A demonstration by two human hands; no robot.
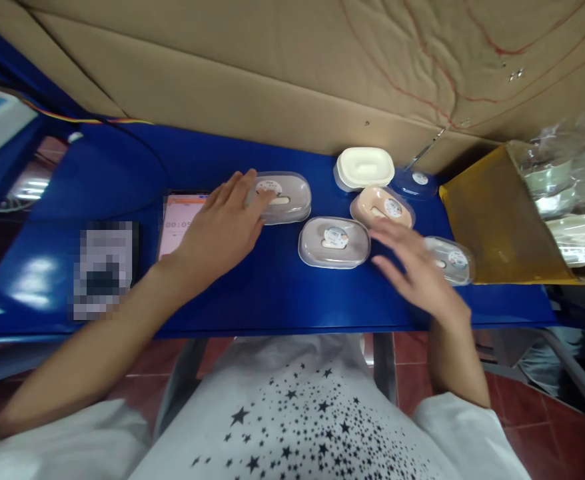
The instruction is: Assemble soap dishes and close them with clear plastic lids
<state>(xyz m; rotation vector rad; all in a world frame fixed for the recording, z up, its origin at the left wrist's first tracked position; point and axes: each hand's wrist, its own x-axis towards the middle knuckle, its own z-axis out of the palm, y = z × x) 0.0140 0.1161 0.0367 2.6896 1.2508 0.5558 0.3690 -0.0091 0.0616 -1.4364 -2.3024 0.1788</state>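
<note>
My left hand (233,220) lies palm down with its fingers stretched out, at the left end of a pale grey lidded container (295,200). The thumb rests over the round label on its clear lid. My right hand (412,263), blurred by motion, has its fingers and thumb apart. It hovers beside a peach container (362,203) and the right end of a second grey container (317,250), both with clear lids and round labels. Whether its fingertips touch either one I cannot tell. Another clear-lidded container (460,267) sits partly behind this hand.
A cream container (365,167) and a clear lid (412,187) stand at the back, by the cardboard wall (272,93). At right, an open carton (502,220) holds plastic-wrapped containers (580,240). A phone (175,230) showing a timer and a pixelated item (105,267) lie left on the blue table (272,300).
</note>
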